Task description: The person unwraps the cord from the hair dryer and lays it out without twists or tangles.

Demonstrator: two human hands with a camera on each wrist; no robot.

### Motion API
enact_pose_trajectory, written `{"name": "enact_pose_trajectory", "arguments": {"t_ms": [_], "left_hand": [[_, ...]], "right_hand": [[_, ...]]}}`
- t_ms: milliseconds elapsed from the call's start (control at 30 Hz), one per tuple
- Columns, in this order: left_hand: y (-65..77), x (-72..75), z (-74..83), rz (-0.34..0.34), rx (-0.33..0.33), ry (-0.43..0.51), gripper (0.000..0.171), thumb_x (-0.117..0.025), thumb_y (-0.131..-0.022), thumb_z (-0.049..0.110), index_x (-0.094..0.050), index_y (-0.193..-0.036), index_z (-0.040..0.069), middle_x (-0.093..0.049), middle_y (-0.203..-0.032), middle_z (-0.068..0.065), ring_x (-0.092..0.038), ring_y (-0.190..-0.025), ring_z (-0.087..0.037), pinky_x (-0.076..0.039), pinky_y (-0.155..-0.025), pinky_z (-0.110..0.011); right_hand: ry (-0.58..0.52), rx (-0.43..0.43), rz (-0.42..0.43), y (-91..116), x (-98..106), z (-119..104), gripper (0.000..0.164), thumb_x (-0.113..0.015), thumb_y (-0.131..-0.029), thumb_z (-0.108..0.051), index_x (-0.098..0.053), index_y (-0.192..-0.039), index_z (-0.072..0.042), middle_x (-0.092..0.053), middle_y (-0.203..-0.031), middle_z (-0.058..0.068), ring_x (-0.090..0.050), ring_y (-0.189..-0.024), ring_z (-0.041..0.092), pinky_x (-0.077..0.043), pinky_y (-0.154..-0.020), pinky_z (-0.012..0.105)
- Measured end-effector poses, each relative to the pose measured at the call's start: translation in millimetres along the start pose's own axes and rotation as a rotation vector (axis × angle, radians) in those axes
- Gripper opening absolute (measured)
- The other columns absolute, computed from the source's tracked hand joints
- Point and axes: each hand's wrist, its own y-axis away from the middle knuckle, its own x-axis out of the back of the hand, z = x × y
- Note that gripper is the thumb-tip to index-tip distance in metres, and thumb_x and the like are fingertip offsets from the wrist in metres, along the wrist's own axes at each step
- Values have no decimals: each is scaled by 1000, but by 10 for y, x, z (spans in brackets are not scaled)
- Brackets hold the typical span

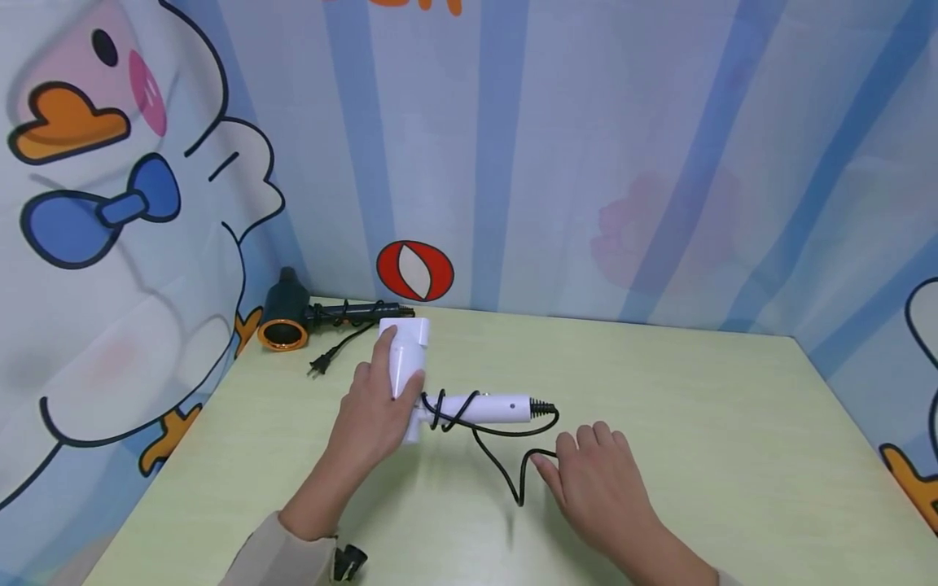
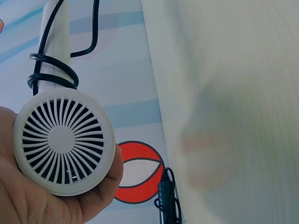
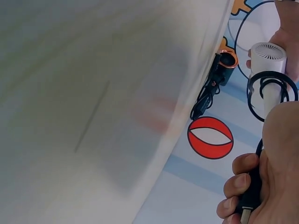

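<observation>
My left hand [image 1: 377, 415] grips a white hair dryer [image 1: 407, 358] round its barrel, above the table. In the left wrist view the dryer's round slatted vent [image 2: 63, 140] faces the camera, with fingers curled behind it. The dryer's handle [image 1: 498, 408] points right, and its black cord [image 1: 501, 465] is looped round it. My right hand [image 1: 602, 484] holds the free end of that cord. The right wrist view shows its fingers curled round the black plug [image 3: 252, 189], a metal prong sticking out.
A dark hair dryer [image 1: 287, 309] with an orange-rimmed vent lies at the table's back left, cord wound round its handle, its plug [image 1: 318, 364] on the table [image 1: 696, 399]. A printed cloth backdrop [image 1: 572, 163] stands behind and at the sides.
</observation>
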Motion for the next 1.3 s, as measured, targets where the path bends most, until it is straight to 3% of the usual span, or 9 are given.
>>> {"name": "enact_pose_trajectory", "arguments": {"t_ms": [333, 633, 933, 1300], "left_hand": [[33, 26, -12, 0, -5, 24, 74, -56, -101, 44, -14, -161, 32, -52, -128, -19, -62, -102, -36, -59, -72, -48], [63, 23, -22, -14, -15, 48, 75, -56, -101, 43, -12, -162, 35, -51, -132, -17, -61, -106, -35, -59, -73, -49], [76, 19, -21, -19, -27, 51, 76, -58, -101, 43, -13, -162, 34, -50, -135, -16, -60, -109, -34, -59, -76, -50], [88, 2, -58, -43, -21, 31, 77, -60, -100, 43, -15, -161, 36, -51, -134, -15, -61, -107, -34, -60, -73, -47]], "right_hand": [[45, -4, -1, -68, -98, 68, 52, -57, -100, -46, -37, -65, -12, -28, -61, 2, -29, -62, 22, -28, -62, 34], [59, -53, -108, -170, -149, 185, 49, -57, -101, -40, -40, -67, -10, -32, -61, 4, -32, -63, 24, -30, -61, 36], [83, -114, -126, -357, -158, 333, 49, -55, -102, -37, -41, -64, -9, -36, -60, 6, -37, -61, 26, -35, -59, 39], [56, -130, -64, -511, -15, 411, 49, -53, -102, -37, -42, -64, -9, -38, -60, 7, -38, -61, 29, -34, -58, 41]]}}
